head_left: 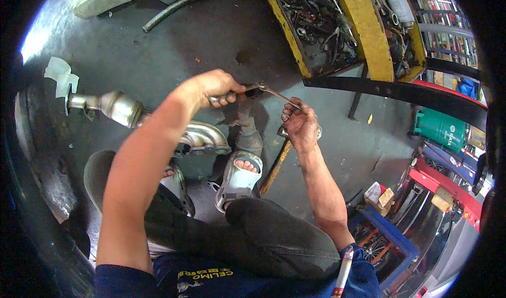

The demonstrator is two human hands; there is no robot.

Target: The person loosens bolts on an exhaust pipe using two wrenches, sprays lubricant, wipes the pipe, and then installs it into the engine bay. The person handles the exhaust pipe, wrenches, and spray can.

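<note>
My right hand [302,124] grips a slim metal wrench [279,94] by its lower end. The wrench slants up to the left, and its far end meets the tip of a metal hand tool [215,98] closed in my left hand [221,89]. Fingers cover most of that tool, so its exact kind is hidden. Beneath the hands, a worn, rusty exhaust pipe piece [249,140] is on the floor against my sandalled foot [240,174]. Behind my right wrist lies a hammer [275,167] with a wooden handle, its head partly covered.
A shiny exhaust manifold [203,136] with a catalytic converter [120,108] lies left, partly behind my left forearm. Yellow-edged trays [377,29] of loose tools stand far right. A hose [195,2] crosses the far floor. A green canister [440,128] and red-blue equipment [443,184] are right.
</note>
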